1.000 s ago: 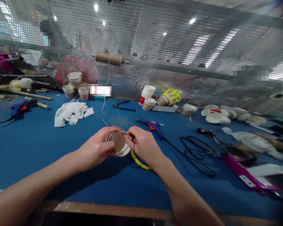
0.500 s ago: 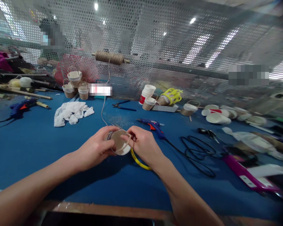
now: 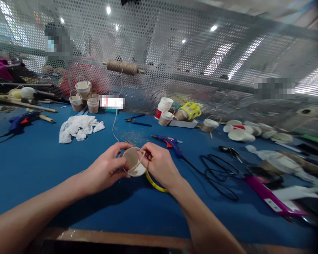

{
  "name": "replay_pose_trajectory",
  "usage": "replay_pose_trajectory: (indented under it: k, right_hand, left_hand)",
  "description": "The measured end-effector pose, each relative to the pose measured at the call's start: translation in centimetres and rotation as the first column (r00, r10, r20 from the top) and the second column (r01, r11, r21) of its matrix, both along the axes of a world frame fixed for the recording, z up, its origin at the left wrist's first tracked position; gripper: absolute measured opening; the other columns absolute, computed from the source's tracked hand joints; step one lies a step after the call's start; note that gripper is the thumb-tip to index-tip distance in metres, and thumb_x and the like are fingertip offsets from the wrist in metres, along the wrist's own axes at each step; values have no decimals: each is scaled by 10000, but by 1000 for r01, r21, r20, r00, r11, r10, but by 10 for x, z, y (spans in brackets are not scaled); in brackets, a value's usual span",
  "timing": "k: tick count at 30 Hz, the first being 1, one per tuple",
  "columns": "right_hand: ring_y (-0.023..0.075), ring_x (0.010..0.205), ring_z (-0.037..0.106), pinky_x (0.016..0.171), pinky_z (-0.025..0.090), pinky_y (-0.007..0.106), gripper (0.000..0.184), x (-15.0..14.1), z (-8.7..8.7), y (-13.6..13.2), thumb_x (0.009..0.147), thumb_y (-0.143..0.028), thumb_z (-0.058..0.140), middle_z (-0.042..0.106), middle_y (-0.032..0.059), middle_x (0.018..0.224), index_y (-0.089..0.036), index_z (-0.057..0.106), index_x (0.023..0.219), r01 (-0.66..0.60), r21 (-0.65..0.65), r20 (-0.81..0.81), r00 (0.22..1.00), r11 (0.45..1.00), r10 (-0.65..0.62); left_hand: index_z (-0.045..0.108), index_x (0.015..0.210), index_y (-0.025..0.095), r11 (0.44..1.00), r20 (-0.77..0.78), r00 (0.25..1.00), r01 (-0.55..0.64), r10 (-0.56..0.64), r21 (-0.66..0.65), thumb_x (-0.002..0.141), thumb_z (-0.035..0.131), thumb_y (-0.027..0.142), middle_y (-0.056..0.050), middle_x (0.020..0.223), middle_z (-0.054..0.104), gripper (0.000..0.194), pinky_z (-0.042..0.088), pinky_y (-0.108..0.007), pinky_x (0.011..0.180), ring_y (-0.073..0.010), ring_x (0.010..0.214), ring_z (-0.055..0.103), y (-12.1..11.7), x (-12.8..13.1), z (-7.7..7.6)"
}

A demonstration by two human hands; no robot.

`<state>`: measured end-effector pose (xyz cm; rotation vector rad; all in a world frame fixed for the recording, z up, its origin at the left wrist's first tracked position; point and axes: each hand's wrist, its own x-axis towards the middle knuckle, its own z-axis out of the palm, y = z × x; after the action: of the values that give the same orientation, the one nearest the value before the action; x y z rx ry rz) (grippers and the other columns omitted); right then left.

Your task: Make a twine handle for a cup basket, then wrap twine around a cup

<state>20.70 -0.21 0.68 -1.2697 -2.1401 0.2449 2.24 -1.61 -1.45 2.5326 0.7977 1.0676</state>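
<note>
Left hand (image 3: 110, 164) is gripping cup (image 3: 134, 161) from its left side, thumb inside the opening, fingers wrapping outside. Right hand (image 3: 160, 164) is pinching twine handle (image 3: 141, 158) at the cup's right rim. Cup is sitting between both hands, mouth tilting toward camera, above blue table (image 3: 95, 208); yellow ring (image 3: 155, 184) is lying beside right hand.

Bare left hand (image 3: 107, 167), bare right hand (image 3: 160, 164), 2 bare forearms (image 3: 49, 197)

Blue table (image 3: 95, 204). White cloth (image 3: 79, 127) left of center; pliers (image 3: 138, 121) above center; blue glue gun (image 3: 169, 144) near center; keys (image 3: 231, 151) at right; stacked small buckets (image 3: 84, 95) upper left.
</note>
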Motion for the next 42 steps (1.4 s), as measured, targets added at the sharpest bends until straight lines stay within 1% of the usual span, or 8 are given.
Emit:
replay_pose_trajectory:
  k: [6, 11, 16, 20, 26, 30, 37, 42]
  right_hand:
    - [129, 639, 517, 591, 428, 258, 203, 2, -1, 2, 782, -350, 533, 581, 32, 751, -161, 551, 852, -27, -152, -205, 979, 988, -5]
    - [138, 655, 544, 587, 461, 270, 220, 2, -3, 3, 809, -359, 487, 596, 48, 764, -156, 544, 872, -66, -272, -304, 953, 960, -20]
    - [132, 632, 546, 553, 468, 264, 152, -1, -8, 5, 790, -275, 488, 598, 47, 772, -156, 526, 876, -51, -298, -327, 944, 953, -52]
    - [121, 629, 540, 543, 470, 252, 143, -2, -10, 5, 783, -251, 488, 594, 44, 778, -150, 536, 872, -88, -333, -385, 921, 939, -50]
    - [127, 683, 554, 585, 479, 259, 183, -1, -10, 7, 807, -300, 490, 608, 47, 814, -158, 568, 893, -168, -298, -460, 888, 940, 13]
    - [145, 776, 562, 693, 473, 289, 247, 2, -5, 5, 760, -298, 576, 611, 70, 917, -154, 566, 961, -176, -206, -386, 918, 963, 85]
    - [110, 614, 500, 562, 403, 232, 98, 3, 4, 0, 788, -250, 544, 559, 6, 683, -158, 565, 762, -198, -145, -175, 969, 969, 172]
    - [99, 589, 471, 556, 387, 221, 101, 2, 6, -4, 800, -221, 520, 528, 1, 655, -152, 548, 732, -212, -65, -168, 966, 975, 199]
  left_hand:
    - [553, 716, 167, 981, 135, 983, -103, 126, -166, 740, 608, 196, -79, 1071, 505, 68, 424, -435, 883, -209, 1038, 494, 5, 0, -1]
    - [521, 751, 163, 905, 307, 919, -105, 247, -413, 731, 605, 207, -82, 1066, 478, 97, 481, -390, 818, -204, 1017, 504, 6, 3, -8]
    - [393, 1056, 160, 842, 301, 893, -140, 335, -521, 641, 679, 218, -138, 1119, 486, 508, 444, -434, 870, -249, 1047, 507, 8, 7, -14]
    - [307, 1204, 144, 851, 211, 943, -120, 259, -511, 604, 709, 233, -187, 1249, 433, 728, 328, -496, 966, -293, 1166, 428, 12, 8, -18]
    - [361, 1134, 157, 870, 219, 961, -42, 170, -492, 622, 704, 293, -123, 1099, 554, 632, 414, -405, 880, -239, 1020, 533, 7, 8, -14]
    - [382, 1128, 149, 880, 184, 980, 18, 80, -474, 596, 723, 309, -118, 1092, 548, 652, 428, -396, 861, -237, 1000, 535, 1, 7, -8]
    - [408, 1138, 151, 849, 160, 987, 85, 0, -522, 592, 717, 310, -124, 1096, 555, 647, 452, -433, 828, -263, 986, 548, -4, 6, -4]
    - [378, 1169, 147, 822, 178, 982, 149, -59, -549, 589, 724, 296, -117, 1091, 561, 691, 454, -407, 830, -252, 987, 548, -4, 8, -6]
